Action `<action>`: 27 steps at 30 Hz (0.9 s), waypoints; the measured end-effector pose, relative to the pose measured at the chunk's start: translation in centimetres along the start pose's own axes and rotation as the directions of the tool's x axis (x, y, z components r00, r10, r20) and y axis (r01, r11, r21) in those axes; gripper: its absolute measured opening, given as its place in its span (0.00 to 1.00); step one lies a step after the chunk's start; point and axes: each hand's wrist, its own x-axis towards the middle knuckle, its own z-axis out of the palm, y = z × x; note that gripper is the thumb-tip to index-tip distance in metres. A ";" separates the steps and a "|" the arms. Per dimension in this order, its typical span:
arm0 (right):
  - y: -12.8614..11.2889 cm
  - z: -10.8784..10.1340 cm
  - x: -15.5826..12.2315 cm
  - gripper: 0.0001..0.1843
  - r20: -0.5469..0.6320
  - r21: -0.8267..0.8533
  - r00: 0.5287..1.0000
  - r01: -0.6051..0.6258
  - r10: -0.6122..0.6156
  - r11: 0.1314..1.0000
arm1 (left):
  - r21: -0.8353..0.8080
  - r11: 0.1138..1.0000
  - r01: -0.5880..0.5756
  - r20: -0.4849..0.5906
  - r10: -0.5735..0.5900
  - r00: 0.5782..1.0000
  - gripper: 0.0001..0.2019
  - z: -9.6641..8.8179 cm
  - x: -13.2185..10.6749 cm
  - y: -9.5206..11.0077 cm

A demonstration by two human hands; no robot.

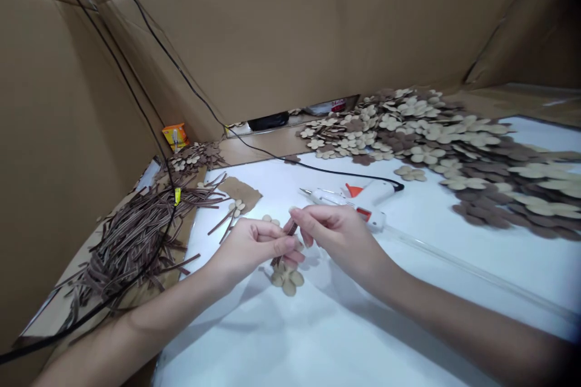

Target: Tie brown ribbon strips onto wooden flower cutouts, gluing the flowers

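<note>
Both hands meet over the middle of the white board. My left hand is closed on a thin brown strip, pinched between thumb and fingers. The fingertips of my right hand pinch the upper end of the same strip. Below my left fingers is a beige flower cutout; whether it is joined to the strip or lies on the board I cannot tell. Another small beige flower shows partly behind the left hand. Just beyond my right hand lies a white glue gun with an orange trigger, its clear glue stick trailing right.
Brown strips lie heaped at the left. Beige and brown flower cutouts are piled at the back right. A brown scrap sits left of centre, an orange box farther back. A black cord crosses the board; cardboard walls surround it.
</note>
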 end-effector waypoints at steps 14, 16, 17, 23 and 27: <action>0.3 -0.4 0.5 0.13 0.053 0.051 0.998 -0.025 0.023 0.998 | 0.013 0.999 -0.041 -0.103 0.042 0.994 0.11 -0.1 -0.3 0.0; 0.3 -0.5 0.4 0.13 0.051 0.032 0.999 -0.005 0.003 0.999 | 0.007 0.999 -0.040 -0.116 0.041 0.992 0.11 -0.1 -0.3 0.0; 0.3 -0.5 0.4 0.14 0.051 0.021 0.999 -0.002 0.000 1.000 | 0.005 0.999 -0.041 -0.122 0.041 0.992 0.11 -0.1 -0.3 0.0; 0.6 -0.5 0.4 0.18 0.049 -0.040 0.999 -0.013 0.015 0.999 | -0.015 0.999 -0.037 -0.117 0.035 0.992 0.11 -0.2 -0.3 -0.2; 0.5 -0.6 0.5 0.20 0.065 -0.070 0.998 -0.013 0.018 0.997 | -0.040 0.999 -0.016 -0.129 0.011 0.992 0.13 -0.2 -0.4 -0.2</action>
